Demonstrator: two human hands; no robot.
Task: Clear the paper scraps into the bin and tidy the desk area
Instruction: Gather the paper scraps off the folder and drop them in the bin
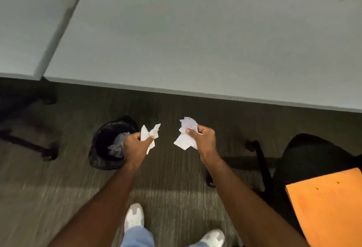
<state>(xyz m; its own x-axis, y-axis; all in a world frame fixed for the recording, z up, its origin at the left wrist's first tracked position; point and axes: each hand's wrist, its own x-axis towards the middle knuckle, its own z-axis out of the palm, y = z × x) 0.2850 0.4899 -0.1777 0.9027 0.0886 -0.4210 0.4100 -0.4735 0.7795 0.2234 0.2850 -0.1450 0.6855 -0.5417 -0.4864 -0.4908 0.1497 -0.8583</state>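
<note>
My left hand (135, 145) grips a bunch of white paper scraps (149, 134) just to the right of a small black bin (103, 148) that stands on the carpet. The bin has a dark liner and some crumpled paper inside. My right hand (203, 139) holds a second bunch of white paper scraps (186, 133), further right and away from the bin. Both hands hover above the floor, in front of the grey desk (195, 41).
A black office chair (313, 158) stands at the right with an orange folder (329, 207) lying on its seat. Another chair's base (29, 143) sits at the left. A second grey desk (25, 21) adjoins at the left. My feet in white shoes (135, 217) stand on the carpet.
</note>
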